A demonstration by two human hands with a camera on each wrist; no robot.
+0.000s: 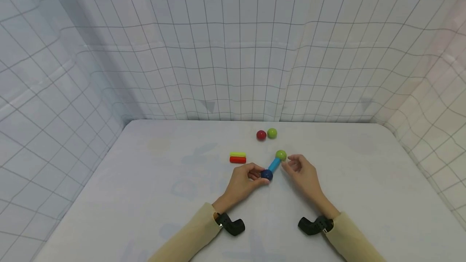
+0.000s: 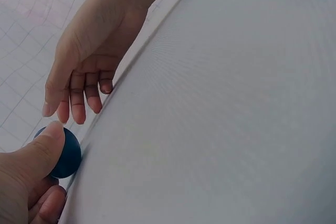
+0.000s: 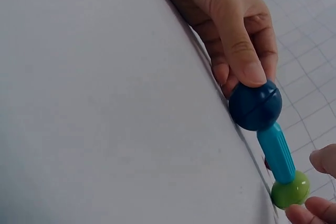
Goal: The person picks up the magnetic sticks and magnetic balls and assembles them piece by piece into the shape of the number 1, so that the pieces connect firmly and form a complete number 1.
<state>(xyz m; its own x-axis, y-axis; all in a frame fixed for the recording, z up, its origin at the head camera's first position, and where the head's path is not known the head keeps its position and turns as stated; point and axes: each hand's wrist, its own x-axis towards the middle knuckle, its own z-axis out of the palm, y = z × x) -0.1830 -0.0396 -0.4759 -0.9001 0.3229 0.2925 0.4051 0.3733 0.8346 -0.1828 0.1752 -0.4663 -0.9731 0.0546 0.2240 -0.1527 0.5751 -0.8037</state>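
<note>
A dark blue ball is pinched between the thumb and fingers of my left hand. From it a light blue ribbed rod runs to a green ball, making one joined piece low over the white table. My right hand is beside the green ball, its fingers loosely bent and the thumb apart from them. In the right wrist view, right fingertips overlap the lower edge of that ball. The left wrist view shows the blue ball under my left thumb, with the rod hidden.
On the white table, a red ball and another green ball sit side by side farther back. A yellow-green rod and a red rod lie together at the left. A white gridded curtain stands around the table.
</note>
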